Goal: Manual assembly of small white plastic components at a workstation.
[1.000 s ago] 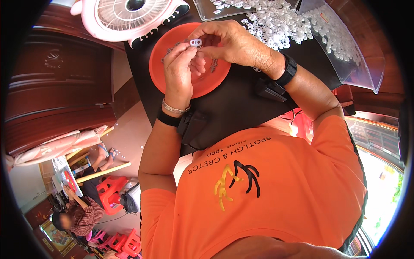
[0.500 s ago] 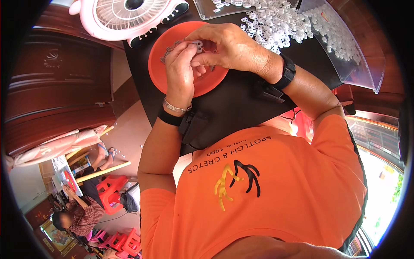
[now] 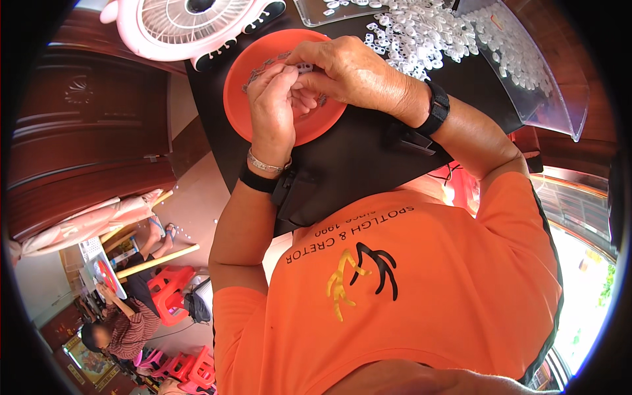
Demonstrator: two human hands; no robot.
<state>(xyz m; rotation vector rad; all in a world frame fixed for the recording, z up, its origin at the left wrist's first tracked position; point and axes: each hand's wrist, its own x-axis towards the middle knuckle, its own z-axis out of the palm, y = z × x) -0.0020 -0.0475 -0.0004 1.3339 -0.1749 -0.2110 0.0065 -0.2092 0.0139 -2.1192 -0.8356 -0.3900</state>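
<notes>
Both hands are held together over an orange bowl [image 3: 263, 118] that rests on a black surface [image 3: 368, 158]. The left hand [image 3: 273, 105] is curled narrowly, its fingertips pinched toward a small white piece [image 3: 304, 67] at the point where the two hands meet. The right hand [image 3: 352, 69] is arched over from the other side, its fingers closed in on the same piece, so that the piece is gripped between both hands just above the bowl's far half. How much of the piece is clasped by each hand cannot be told, since most of it is hidden by the fingers. A metal bracelet and a black band are worn on the left wrist, and a black band on the right. Beyond the right hand, a heap of small white pieces [image 3: 421, 33] is spread on the surface, and more are held in a clear tray [image 3: 559, 112] at the right edge. A pink fan [image 3: 191, 26] is set just beside the bowl's far left rim. The near edge of the surface is met by the person's orange shirt [image 3: 421, 289], and bare black surface is left between bowl and shirt. Little room is left on the bowl's left before the surface ends.
</notes>
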